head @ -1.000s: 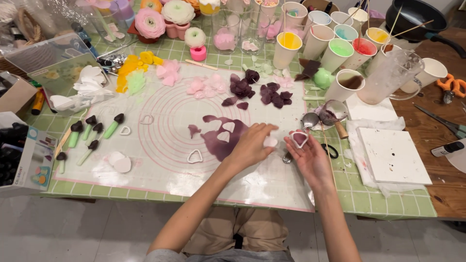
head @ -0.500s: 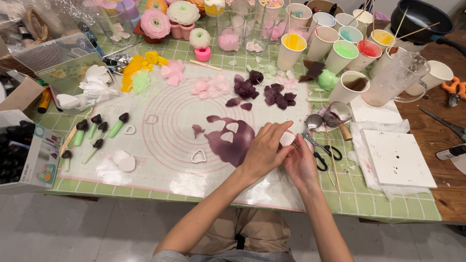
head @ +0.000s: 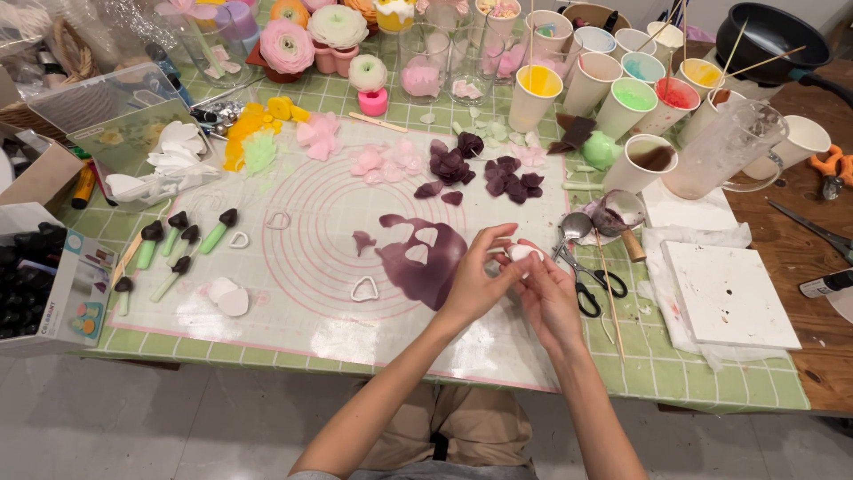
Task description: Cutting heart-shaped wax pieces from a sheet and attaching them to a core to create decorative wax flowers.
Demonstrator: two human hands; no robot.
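Both of my hands meet over the right edge of the pink-ringed silicone mat [head: 311,293]. My left hand [head: 475,283] has its fingertips pinched toward a small pale piece [head: 518,252], and my right hand [head: 549,298] cradles that same piece from below with curled fingers, so both are closed lightly on it. It sits just above the mat, beside the rolled-out sheet of plum-coloured paste [head: 425,262] with petal-shaped holes cut in it.

To my eye the piece is being shaped or thinned between the fingers. I would do that with light, even pressure from the pads, turning it a little at a time and keeping it supported underneath so the edge does not tear. It is too small and too covered for me to be sure of its shape. What shows looks roughly rounded, its longer side running left to right across the view, and I cannot tell which end is the tip.

Just right of my hands lie black-handled scissors [head: 593,283] and a thin wooden skewer [head: 609,293]. Farther up the mat rests a cluster of finished dark petals [head: 484,173], and a small heart-like cutter [head: 363,289] lies left of the sheet.
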